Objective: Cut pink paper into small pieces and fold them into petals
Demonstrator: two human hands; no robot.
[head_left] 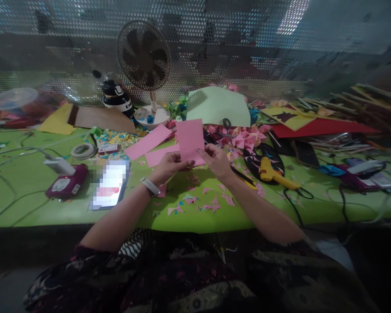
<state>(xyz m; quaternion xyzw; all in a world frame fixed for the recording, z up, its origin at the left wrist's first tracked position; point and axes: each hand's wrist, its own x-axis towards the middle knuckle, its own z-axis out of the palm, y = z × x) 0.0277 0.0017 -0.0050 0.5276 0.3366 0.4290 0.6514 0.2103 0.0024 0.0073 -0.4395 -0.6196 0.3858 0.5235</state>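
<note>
Pink paper sheet point(190, 135), smooth, flat, rectangular and apparently uncut, pinched at its lower left by the left hand point(168, 167) and at its right edge by the right hand point(219, 163), above the green tabletop point(185, 222). Plain pink strips point(150, 141) left of the sheet seem unworked — whereas angular pink pieces point(246, 138) heaped to its right, and pointed scraps point(214, 204) nearer the wearer, suggest cutting already done.

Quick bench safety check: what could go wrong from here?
1. The pink sheet might crease where the left hand and right hand pinch it.
2. The yellow glue gun lies near the right forearm and paper scraps; if hot, it could burn or scorch.
3. The left forearm might nudge the phone.
</note>
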